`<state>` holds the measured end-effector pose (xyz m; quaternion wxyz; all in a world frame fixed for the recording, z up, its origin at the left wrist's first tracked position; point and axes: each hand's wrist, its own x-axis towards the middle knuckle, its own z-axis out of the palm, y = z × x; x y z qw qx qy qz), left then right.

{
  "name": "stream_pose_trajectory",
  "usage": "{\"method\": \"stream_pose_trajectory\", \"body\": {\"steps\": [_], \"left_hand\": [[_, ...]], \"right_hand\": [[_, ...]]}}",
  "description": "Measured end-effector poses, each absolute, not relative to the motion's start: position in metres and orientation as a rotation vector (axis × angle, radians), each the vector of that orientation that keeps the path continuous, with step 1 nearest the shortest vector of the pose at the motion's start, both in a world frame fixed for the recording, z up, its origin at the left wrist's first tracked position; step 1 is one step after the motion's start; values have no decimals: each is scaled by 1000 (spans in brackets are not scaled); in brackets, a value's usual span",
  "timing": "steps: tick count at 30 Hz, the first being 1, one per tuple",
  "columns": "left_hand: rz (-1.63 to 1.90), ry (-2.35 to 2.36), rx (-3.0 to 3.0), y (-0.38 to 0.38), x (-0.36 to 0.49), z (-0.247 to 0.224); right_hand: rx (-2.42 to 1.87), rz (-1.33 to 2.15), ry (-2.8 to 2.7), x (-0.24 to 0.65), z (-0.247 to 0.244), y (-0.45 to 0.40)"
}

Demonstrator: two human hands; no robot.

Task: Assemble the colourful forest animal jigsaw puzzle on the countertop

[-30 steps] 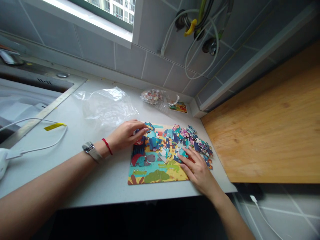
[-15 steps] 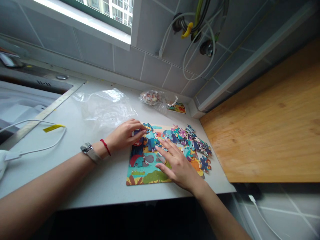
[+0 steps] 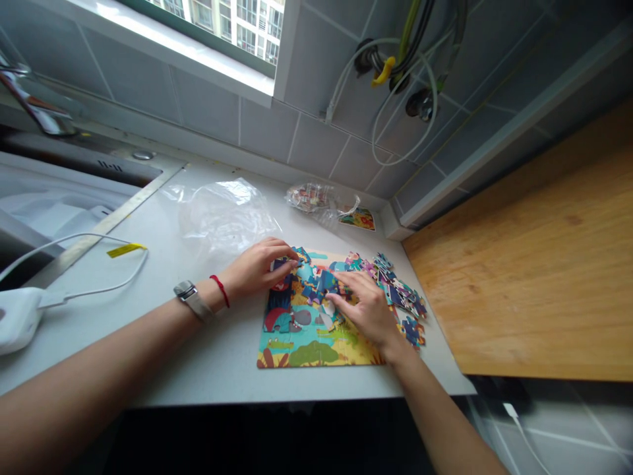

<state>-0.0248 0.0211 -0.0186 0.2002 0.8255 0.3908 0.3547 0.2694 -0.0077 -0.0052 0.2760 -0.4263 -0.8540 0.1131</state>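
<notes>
A jigsaw puzzle board [image 3: 316,353] with a colourful animal scene lies on the pale counter [image 3: 198,363]. Loose jigsaw pieces [image 3: 403,293] are heaped along its right side. My left hand [image 3: 260,269] rests at the board's top left, fingertips pinching a dark blue jigsaw piece [image 3: 281,264]. My right hand [image 3: 366,310] lies over the middle of the board, fingers together and pointing left. Its fingertips touch a blue jigsaw piece [image 3: 326,282], and I cannot tell whether they grip it. A small picture card [image 3: 357,219] and a bag of pieces [image 3: 309,198] lie beyond the board.
A crumpled clear plastic sheet [image 3: 225,214] lies left of the board. Further left are a steel ruler [image 3: 99,227], a white cable and a white device [image 3: 17,320] by the sink. A wooden board [image 3: 519,284] lies right; tiled wall and pipes stand behind.
My right hand has moved up and right from the board's lower part onto the pieces, its fingers drawn together. My left hand stays in place. The view has shifted slightly.
</notes>
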Motion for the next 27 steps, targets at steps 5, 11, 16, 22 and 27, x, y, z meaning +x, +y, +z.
{"method": "stream_pose_trajectory", "body": {"steps": [5,11,16,22,27], "left_hand": [[1014,1098,2310,21,-25,-20],[1019,1103,2327,23,-25,-24],[1014,1118,2340,23,-26,-23],[1002,1124,2343,24,-26,-26],[991,1115,2329,23,-25,-24]], "right_hand": [[-1396,57,-2128,309,2,-1],[-1641,-126,-2012,334,-4,-1],[-1569,-52,-2030,317,-2,-7],[-1337,417,-2312,268,7,-19],[-1281,456,-2387,239,2,-23]]}}
